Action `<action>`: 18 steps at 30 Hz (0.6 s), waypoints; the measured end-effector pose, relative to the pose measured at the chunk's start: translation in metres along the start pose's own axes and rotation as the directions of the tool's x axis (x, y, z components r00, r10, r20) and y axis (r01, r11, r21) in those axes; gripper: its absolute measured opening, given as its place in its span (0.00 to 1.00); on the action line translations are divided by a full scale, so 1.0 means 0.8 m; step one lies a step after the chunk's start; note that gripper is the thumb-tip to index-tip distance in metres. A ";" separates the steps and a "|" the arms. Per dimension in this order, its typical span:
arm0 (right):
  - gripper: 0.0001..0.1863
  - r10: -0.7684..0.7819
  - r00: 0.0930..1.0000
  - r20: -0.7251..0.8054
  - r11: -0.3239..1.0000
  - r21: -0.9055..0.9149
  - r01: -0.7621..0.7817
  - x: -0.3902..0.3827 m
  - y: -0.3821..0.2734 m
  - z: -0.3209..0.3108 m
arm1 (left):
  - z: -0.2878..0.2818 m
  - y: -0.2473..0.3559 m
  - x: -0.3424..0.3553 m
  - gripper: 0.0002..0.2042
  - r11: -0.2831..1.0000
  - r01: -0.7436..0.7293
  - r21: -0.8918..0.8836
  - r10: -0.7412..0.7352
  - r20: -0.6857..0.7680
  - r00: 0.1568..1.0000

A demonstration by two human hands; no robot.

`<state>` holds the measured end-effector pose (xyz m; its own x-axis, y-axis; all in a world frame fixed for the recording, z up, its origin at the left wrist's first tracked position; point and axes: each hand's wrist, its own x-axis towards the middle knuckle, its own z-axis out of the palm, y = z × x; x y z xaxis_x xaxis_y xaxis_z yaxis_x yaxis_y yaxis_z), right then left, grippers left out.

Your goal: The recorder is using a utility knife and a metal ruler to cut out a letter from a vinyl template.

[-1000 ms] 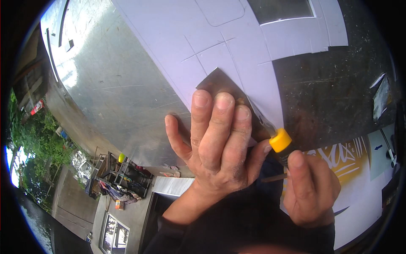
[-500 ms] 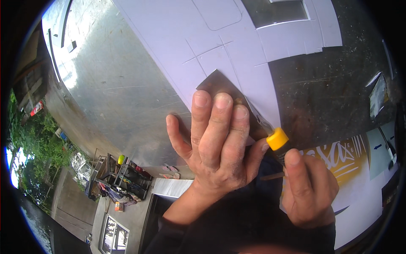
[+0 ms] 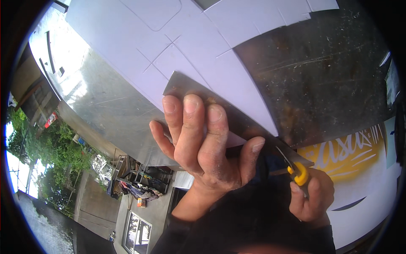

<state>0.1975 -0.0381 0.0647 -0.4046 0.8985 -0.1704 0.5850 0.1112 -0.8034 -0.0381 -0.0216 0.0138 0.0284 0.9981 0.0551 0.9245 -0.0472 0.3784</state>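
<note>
A white sheet [image 3: 198,51] with scored lines, a rounded outline and a cut-out lies over the metal tabletop. Across its near part runs a flat metal straightedge [image 3: 181,83], slanting from upper left to lower right. My left hand [image 3: 203,156] presses on this straightedge with spread fingertips, its thumb held apart. In my right hand [image 3: 313,192] is a cutter knife [image 3: 299,173] with a yellow collar and a thin curved metal blade. Its blade points up and left, near the lower right end of the straightedge, beyond the sheet's near corner. My fingers hide most of the handle.
The tabletop [image 3: 304,93] is shiny, scratched metal. At the right lies a white panel [image 3: 351,158] with a yellow patch and white lettering. Small dark offcuts [image 3: 61,71] sit at the far left. Past the table's left edge are plants [image 3: 59,148], a cluttered rack [image 3: 146,180] and a window [image 3: 137,233].
My right hand has drawn the knife down and right, off the sheet and away from my left hand. The view has shifted, so the sheet and left hand appear further left.
</note>
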 end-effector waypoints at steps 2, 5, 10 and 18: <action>0.32 0.031 0.999 0.038 0.999 0.007 -0.031 -0.008 -0.002 0.000 | -0.001 0.000 0.000 0.31 1.000 0.001 0.005 -0.001 0.015 1.000; 0.39 0.004 0.989 0.148 1.000 0.021 -0.008 -0.019 0.003 -0.014 | -0.004 -0.001 -0.001 0.31 1.000 0.015 0.013 -0.015 0.033 0.999; 0.34 0.003 0.998 0.065 0.999 0.052 -0.006 -0.014 0.010 -0.008 | 0.006 -0.001 -0.005 0.31 0.994 0.052 -0.093 -0.061 -0.091 0.994; 0.32 -0.027 0.999 -0.029 0.999 0.029 0.028 0.018 0.010 -0.005 | 0.003 0.002 -0.004 0.32 0.996 0.049 -0.068 -0.054 -0.074 0.996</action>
<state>0.1993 -0.0221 0.0581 -0.3999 0.9070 -0.1324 0.5530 0.1236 -0.8239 -0.0354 -0.0249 0.0118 -0.0500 0.9935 0.1025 0.8967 -0.0005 0.4427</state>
